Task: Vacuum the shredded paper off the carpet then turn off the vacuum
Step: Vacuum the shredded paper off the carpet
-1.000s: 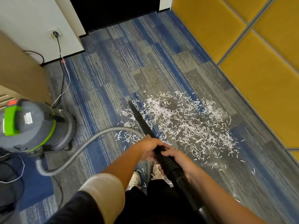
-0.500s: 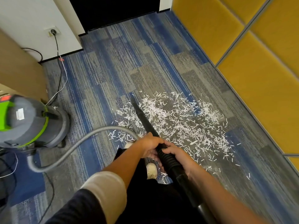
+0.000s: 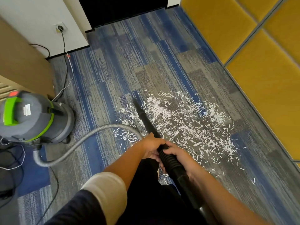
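Both hands clamp the black wand (image 3: pixel 143 116): our left hand (image 3: pixel 151 147) in front, our right hand (image 3: pixel 177 155) just behind it on the ribbed cuff. The tip reaches the pile's left edge. Shredded paper (image 3: pixel 186 125) lies thick across the carpet (image 3: pixel 113 70), so we're barely started. Whether the vacuum (image 3: pixel 32 117) is running, we can't tell.

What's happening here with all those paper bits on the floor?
A person is vacuuming. The left hand and right hand both grip the black wand, its tip at the far left edge of the shredded paper strewn over the carpet. A grey hose runs to the grey and green vacuum canister on the left, plugged into a wall socket. A wide patch of paper lies on the floor, so the job looks far from done.
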A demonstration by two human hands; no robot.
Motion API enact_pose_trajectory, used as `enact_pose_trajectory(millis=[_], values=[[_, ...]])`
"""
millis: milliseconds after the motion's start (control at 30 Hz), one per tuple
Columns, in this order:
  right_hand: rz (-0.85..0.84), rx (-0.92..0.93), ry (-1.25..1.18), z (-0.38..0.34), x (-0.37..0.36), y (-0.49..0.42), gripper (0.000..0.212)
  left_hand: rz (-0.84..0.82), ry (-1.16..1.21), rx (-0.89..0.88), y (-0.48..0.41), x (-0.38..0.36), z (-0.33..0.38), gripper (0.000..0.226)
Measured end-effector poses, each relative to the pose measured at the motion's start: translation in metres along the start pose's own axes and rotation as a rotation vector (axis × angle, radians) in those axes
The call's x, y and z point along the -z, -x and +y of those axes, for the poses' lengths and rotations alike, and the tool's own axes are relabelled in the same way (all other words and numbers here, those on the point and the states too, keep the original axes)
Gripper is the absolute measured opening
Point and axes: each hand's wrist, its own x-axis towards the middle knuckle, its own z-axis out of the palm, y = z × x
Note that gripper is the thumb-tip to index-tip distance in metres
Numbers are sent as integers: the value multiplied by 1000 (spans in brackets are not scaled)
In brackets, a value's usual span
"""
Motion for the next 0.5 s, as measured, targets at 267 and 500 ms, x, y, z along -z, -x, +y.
enact_pose_trajectory(millis=[267,500], values=[[31,-23,4,2,7,-6,50,-1,15,29,1,0,1,37],[9,-27,98,-2,0,-5,53,12,69,36,10,6,-2,33]])
